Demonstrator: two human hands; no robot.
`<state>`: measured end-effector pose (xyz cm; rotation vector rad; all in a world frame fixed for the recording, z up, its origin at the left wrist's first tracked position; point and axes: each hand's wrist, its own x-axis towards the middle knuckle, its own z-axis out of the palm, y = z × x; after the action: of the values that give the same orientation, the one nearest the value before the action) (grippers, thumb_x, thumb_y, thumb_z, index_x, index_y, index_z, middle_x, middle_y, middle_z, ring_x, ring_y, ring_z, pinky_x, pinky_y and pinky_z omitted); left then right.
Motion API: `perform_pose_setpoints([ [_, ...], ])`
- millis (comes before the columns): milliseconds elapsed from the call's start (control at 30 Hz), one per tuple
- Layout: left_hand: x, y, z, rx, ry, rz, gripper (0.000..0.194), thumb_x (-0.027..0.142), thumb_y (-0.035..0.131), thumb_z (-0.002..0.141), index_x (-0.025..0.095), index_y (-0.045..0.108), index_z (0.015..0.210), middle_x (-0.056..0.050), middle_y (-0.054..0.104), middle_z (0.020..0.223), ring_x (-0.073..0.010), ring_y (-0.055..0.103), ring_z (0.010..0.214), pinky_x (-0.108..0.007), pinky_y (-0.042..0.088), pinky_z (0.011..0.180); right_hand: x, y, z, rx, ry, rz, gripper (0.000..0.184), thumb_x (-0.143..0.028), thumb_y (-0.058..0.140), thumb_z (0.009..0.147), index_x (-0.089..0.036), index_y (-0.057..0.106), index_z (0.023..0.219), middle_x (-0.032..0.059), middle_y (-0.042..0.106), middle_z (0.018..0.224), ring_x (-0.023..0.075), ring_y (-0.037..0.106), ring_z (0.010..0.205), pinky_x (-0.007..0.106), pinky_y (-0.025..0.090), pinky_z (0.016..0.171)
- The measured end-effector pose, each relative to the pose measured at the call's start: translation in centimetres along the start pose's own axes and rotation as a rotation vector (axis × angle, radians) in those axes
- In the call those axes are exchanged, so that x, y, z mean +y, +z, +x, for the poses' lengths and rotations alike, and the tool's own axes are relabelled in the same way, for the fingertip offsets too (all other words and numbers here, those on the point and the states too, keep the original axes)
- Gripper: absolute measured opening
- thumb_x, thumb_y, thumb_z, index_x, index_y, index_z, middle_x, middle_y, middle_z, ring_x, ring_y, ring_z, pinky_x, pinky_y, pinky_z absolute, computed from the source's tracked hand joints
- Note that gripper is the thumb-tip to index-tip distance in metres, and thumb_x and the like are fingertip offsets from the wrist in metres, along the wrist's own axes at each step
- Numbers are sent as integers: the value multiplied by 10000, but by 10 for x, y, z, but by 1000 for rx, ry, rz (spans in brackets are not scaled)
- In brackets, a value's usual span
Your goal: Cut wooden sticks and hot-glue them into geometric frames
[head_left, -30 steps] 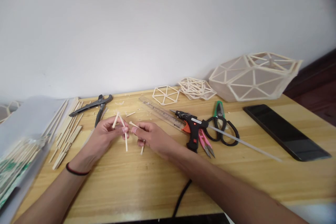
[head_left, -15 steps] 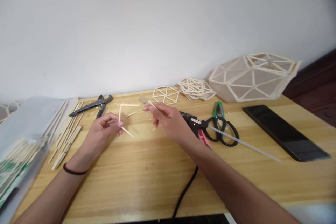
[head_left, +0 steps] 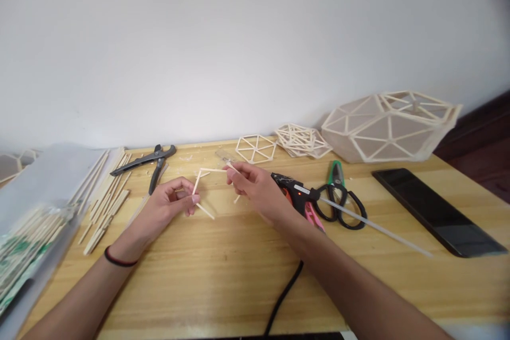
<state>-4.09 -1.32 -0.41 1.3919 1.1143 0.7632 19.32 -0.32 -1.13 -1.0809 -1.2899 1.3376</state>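
My left hand (head_left: 169, 203) pinches a small zigzag frame of thin wooden sticks (head_left: 206, 211) near a joint. The frame's upper stick (head_left: 213, 170) reaches across to my right hand (head_left: 257, 186). My right hand is closed in a pinch on a short wooden stick (head_left: 231, 167), whose tip shows above the fingers, close to the end of the frame. Whether the two touch is hard to tell. Another stick end (head_left: 237, 198) shows below the right fingers. A black glue gun (head_left: 297, 193) with a lit red light lies just right of my right hand.
Loose sticks (head_left: 104, 212) and black cutters (head_left: 149, 159) lie left. A hexagonal stick frame (head_left: 255, 149), piled frames (head_left: 303, 141) and a large covered polyhedron (head_left: 388, 130) stand along the wall. Scissors (head_left: 342, 207) and a phone (head_left: 434, 210) are right. A black cable (head_left: 282, 297) runs toward the front edge.
The stick frame in my left hand has shifted right and tilted, so its upper stick now meets my right fingers. The view has also shifted slightly.
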Motion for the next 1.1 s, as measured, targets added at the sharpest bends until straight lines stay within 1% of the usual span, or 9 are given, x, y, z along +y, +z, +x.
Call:
perform_pose_setpoints([
  [100, 4, 2, 0, -51, -15, 0, 248, 359, 774, 844, 181, 612, 900, 29, 620, 680, -103, 558, 630, -229, 422, 629, 0, -1, 0, -8, 3, -43, 360, -544, 653, 866, -194, 641, 780, -57, 441, 629, 107, 354, 566, 266, 279, 534],
  [200, 11, 7, -2, -99, 18, 46, 254, 389, 720, 888, 180, 620, 992, 9, 646, 741, -127, 599, 698, -246, 450, 681, -1, -1, -2, -22, 7, -83, 342, -517, 655, 869, -195, 655, 753, -61, 423, 594, 115, 375, 570, 268, 291, 549],
  [333, 15, 13, -4, -48, 143, 99, 288, 399, 635, 955, 183, 606, 1143, -16, 684, 835, -139, 630, 802, -257, 470, 762, -4, 3, -7, -79, 34, -153, 334, -491, 625, 893, -197, 655, 738, -60, 434, 572, 115, 377, 555, 272, 290, 545],
  [467, 12, 13, -3, -20, 172, 121, 260, 407, 611, 970, 153, 651, 928, -19, 679, 755, -116, 611, 685, -244, 472, 686, -5, 8, -10, -136, 39, -86, 317, -507, 625, 897, -200, 665, 830, -45, 495, 650, 114, 405, 579, 269, 320, 554],
  [600, 10, 10, -2, 17, 121, 63, 303, 432, 619, 960, 148, 649, 858, -14, 671, 693, -109, 589, 597, -236, 471, 599, -3, 5, -6, -39, -9, -31, 341, -543, 608, 900, -209, 664, 945, -56, 460, 668, 112, 390, 571, 269, 321, 549],
  [700, 10, 8, -2, 36, 75, 13, 328, 450, 634, 944, 148, 646, 815, -15, 666, 674, -112, 582, 569, -239, 468, 569, -2, -1, -4, -16, -15, -113, 338, -533, 571, 915, -206, 655, 900, -62, 423, 644, 118, 392, 574, 275, 323, 561],
  [800, 10, 8, -2, 45, 45, 10, 348, 452, 635, 936, 151, 641, 761, -17, 658, 677, -115, 576, 587, -244, 458, 587, -3, -4, -4, -44, -19, -186, 313, -482, 578, 913, -196, 674, 828, -45, 469, 649, 130, 430, 615, 285, 338, 605],
  [967, 11, 8, -2, 26, -10, 192, 362, 451, 630, 918, 159, 634, 705, 5, 595, 636, -113, 493, 586, -243, 370, 576, -2, -5, -1, -143, 21, -293, 309, -452, 566, 910, -190, 716, 845, -2, 620, 717, 148, 515, 631, 291, 400, 628],
  [1100, 9, 5, 1, 39, 89, 433, 304, 415, 629, 901, 166, 660, 729, 0, 625, 683, -132, 508, 637, -239, 362, 585, -2, -8, 0, -151, 31, -418, 260, -385, 583, 910, -195, 751, 854, 46, 728, 859, 191, 590, 766, 317, 428, 712],
])
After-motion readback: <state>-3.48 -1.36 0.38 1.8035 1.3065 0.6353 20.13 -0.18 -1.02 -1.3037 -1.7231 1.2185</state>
